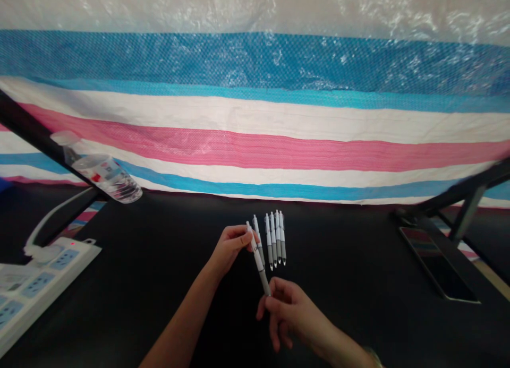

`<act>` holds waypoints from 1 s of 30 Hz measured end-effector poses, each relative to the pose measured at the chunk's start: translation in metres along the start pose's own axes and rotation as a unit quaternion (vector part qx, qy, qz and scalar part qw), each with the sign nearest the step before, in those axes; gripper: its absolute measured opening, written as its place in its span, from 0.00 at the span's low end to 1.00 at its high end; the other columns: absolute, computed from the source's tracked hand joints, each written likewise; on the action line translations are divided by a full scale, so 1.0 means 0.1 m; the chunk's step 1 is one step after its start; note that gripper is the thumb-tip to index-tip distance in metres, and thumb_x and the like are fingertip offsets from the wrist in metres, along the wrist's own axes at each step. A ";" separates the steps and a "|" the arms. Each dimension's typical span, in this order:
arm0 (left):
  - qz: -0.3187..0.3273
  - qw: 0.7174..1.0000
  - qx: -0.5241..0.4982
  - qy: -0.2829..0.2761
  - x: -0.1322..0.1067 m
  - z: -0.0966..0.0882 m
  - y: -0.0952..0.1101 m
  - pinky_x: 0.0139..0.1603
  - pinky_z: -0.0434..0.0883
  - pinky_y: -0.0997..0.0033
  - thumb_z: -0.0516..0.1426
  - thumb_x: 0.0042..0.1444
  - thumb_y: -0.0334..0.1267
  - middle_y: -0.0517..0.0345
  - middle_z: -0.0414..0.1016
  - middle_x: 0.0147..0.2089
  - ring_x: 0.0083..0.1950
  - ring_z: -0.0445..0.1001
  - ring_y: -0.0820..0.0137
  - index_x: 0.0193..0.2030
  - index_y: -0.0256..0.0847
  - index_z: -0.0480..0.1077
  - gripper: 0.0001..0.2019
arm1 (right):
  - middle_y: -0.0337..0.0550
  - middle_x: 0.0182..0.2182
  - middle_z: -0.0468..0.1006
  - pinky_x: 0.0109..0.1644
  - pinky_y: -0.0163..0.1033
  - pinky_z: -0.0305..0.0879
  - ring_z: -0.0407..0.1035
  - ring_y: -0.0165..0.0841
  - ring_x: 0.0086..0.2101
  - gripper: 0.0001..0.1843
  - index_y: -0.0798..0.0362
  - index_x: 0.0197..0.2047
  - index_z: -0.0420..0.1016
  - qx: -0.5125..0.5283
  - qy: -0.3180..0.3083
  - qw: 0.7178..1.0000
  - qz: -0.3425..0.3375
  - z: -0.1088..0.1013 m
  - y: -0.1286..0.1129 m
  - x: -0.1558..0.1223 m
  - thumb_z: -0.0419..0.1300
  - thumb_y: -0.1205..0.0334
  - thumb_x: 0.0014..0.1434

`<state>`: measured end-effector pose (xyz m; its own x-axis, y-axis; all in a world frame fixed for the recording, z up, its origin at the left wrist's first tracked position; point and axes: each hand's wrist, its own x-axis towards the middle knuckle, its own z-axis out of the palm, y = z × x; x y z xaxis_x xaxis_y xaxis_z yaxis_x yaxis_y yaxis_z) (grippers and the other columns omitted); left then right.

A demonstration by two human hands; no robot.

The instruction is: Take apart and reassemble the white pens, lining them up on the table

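Over a black table [342, 283] both of my hands hold one white and grey pen [258, 263]. My left hand [230, 247] pinches its upper, clicker end between thumb and fingers. My right hand [287, 310] pinches its lower grey tip end. Just behind the held pen lie several matching pens [274, 240] side by side in a neat row on the table, tips toward me.
A white power strip [35, 283] with a white cable lies at the left. A clear water bottle [104, 174] stands tilted at the back left. A dark phone [438, 267] lies at the right beside black frame bars. A striped tarp [255, 123] hangs behind.
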<state>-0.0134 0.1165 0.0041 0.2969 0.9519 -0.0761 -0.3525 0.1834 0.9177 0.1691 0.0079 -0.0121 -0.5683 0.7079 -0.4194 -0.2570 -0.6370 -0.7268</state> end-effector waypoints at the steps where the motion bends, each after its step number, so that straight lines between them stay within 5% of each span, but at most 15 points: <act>1: -0.001 1.000 0.000 -0.001 0.00 0.00 0.00 0.28 0.61 0.71 0.69 0.47 0.47 0.55 0.72 0.23 0.25 0.65 0.73 0.25 0.33 0.80 0.16 | 0.44 0.33 0.80 0.12 0.23 0.53 0.73 0.27 0.17 0.25 0.55 0.35 0.63 -0.004 0.006 1.000 -0.004 -0.01 0.01 0.00 0.69 0.44 0.56; 8: -0.006 1.000 -0.003 -0.010 0.01 -0.01 -0.01 0.29 0.61 0.71 0.69 0.47 0.49 0.55 0.72 0.24 0.25 0.65 0.72 0.26 0.33 0.80 0.18 | 0.45 0.24 0.76 0.15 0.26 0.51 0.68 0.26 0.17 0.27 0.56 0.31 0.66 0.057 -0.031 0.998 -0.002 -0.07 0.09 0.04 0.63 0.38 0.59; 17: 0.027 0.995 -0.048 -0.083 -0.01 0.01 0.01 0.31 0.61 0.72 0.69 0.49 0.52 0.57 0.67 0.26 0.28 0.64 0.72 0.26 0.33 0.78 0.20 | 0.33 0.16 0.65 0.15 0.28 0.45 0.53 0.23 0.14 0.19 0.52 0.26 0.62 0.152 -0.090 0.984 0.017 -0.06 0.03 0.03 0.66 0.52 0.56; 23: -0.006 0.989 -0.092 -0.115 -0.03 0.02 -0.04 0.35 0.69 0.72 0.70 0.50 0.45 0.55 0.74 0.32 0.33 0.75 0.68 0.35 0.36 0.78 0.14 | 0.35 0.16 0.66 0.16 0.29 0.45 0.52 0.23 0.14 0.20 0.53 0.27 0.65 0.161 -0.079 0.984 0.007 -0.07 0.03 0.04 0.66 0.48 0.56; 30: 0.006 0.988 -0.105 -0.110 -0.04 0.03 -0.09 0.35 0.73 0.71 0.71 0.50 0.45 0.54 0.77 0.31 0.32 0.78 0.67 0.35 0.35 0.76 0.15 | 0.32 0.14 0.62 0.17 0.29 0.46 0.50 0.23 0.15 0.17 0.52 0.25 0.63 0.176 -0.073 0.982 0.006 -0.05 -0.02 0.03 0.67 0.55 0.53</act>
<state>-0.0085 0.1107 -0.0021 0.4696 0.8819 0.0422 -0.5262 0.2412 0.8154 0.1719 0.0125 -0.0150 -0.6731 0.6641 -0.3255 -0.4883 -0.7296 -0.4788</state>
